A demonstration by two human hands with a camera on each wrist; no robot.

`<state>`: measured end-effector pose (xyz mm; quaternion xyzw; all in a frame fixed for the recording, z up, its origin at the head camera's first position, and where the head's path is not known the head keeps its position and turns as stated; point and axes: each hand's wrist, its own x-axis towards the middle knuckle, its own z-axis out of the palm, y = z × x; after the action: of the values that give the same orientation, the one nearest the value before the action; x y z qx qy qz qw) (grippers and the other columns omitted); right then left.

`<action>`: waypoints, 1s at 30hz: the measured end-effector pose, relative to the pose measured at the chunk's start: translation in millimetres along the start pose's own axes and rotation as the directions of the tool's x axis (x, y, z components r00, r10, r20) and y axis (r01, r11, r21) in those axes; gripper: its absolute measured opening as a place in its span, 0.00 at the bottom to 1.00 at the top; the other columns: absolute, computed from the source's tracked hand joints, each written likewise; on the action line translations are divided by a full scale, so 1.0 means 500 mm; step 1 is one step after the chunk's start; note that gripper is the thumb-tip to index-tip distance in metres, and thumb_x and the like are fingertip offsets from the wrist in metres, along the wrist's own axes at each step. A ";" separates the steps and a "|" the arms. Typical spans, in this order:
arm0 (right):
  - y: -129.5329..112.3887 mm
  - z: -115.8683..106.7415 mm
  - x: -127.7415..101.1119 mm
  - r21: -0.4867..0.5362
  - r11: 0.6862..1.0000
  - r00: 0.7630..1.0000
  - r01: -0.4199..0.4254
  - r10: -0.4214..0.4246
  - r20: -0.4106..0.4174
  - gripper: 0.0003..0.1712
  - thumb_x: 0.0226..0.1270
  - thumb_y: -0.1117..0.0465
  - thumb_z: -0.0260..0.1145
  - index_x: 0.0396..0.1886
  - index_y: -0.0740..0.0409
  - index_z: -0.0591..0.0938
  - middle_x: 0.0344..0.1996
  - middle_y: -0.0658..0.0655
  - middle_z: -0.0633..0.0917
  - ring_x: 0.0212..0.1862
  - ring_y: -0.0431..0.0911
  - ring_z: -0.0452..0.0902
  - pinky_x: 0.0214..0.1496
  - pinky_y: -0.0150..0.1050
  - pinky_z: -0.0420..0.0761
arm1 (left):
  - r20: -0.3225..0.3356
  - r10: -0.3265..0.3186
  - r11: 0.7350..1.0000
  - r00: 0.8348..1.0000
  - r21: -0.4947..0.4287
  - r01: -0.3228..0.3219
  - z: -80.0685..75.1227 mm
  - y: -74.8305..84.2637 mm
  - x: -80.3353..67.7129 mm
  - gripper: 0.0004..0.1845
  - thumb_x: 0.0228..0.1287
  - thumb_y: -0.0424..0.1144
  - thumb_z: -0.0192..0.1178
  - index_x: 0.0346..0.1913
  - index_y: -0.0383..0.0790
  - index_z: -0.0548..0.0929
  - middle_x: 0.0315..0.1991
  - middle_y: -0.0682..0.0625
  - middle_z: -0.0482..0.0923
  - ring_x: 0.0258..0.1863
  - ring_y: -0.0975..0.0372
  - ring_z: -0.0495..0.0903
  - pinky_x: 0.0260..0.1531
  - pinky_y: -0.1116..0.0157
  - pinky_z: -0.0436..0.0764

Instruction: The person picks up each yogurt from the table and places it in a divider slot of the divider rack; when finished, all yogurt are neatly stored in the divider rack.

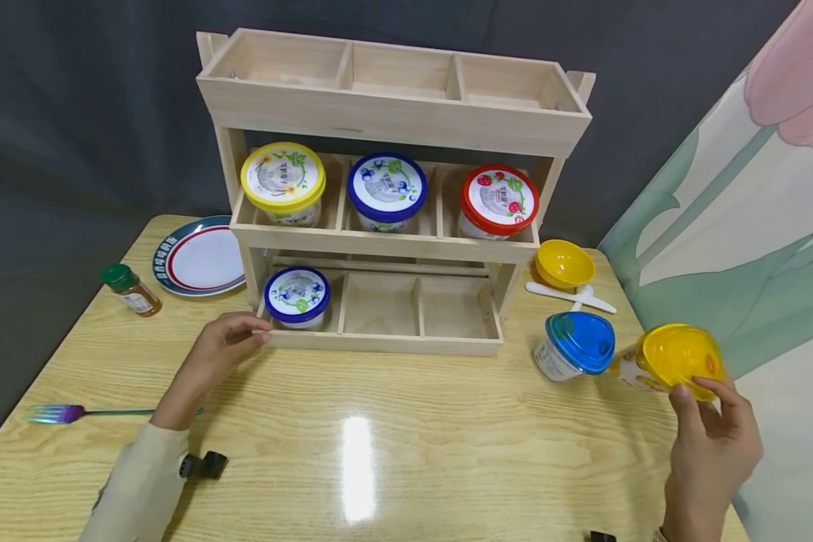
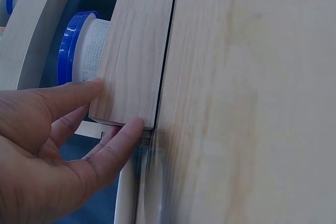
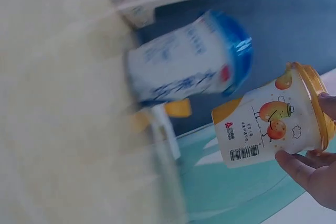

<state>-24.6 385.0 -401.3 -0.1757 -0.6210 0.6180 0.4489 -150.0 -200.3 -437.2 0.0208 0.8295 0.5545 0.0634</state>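
On the right, my right hand (image 1: pixel 714 433) holds a white yogurt cup with a yellow lid (image 1: pixel 684 357) by its lid. In the right wrist view this cup (image 3: pixel 268 121), printed with orange fruit figures, is raised off the tabletop. Just left of it stands a similar cup with a blue lid (image 1: pixel 579 342). My left hand (image 1: pixel 223 346) grips the left front corner of the bottom tray of a wooden rack (image 1: pixel 379 345), thumb against the front board (image 2: pixel 131 66). A round blue-lidded tub (image 1: pixel 298 295) sits in that tray's left compartment, close to my fingers.
The middle tier holds yellow-lidded (image 1: pixel 283 177), blue-lidded (image 1: pixel 388 184) and red-lidded (image 1: pixel 499 197) tubs. At left are a plate (image 1: pixel 206 256), a spice bottle (image 1: pixel 132 290) and a fork (image 1: pixel 74 413). A yellow bowl (image 1: pixel 564 263) and white utensils (image 1: pixel 569 295) lie at right.
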 end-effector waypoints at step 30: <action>-0.123 0.186 -0.136 0.181 0.969 0.749 0.170 -0.247 0.615 0.13 0.67 0.89 0.64 0.51 0.86 0.78 0.80 0.69 0.69 0.80 0.55 0.67 0.64 0.35 0.80 | 0.017 -0.005 1.000 1.000 -0.007 0.005 0.002 -0.002 0.002 0.16 0.82 0.36 0.63 0.61 0.25 0.83 0.70 0.31 0.67 0.69 0.40 0.74 0.51 0.76 0.77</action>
<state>-39.5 265.3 -352.0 0.1386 -0.7150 0.6213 0.2892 -150.6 -200.0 -438.6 0.0234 0.8269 0.5573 0.0720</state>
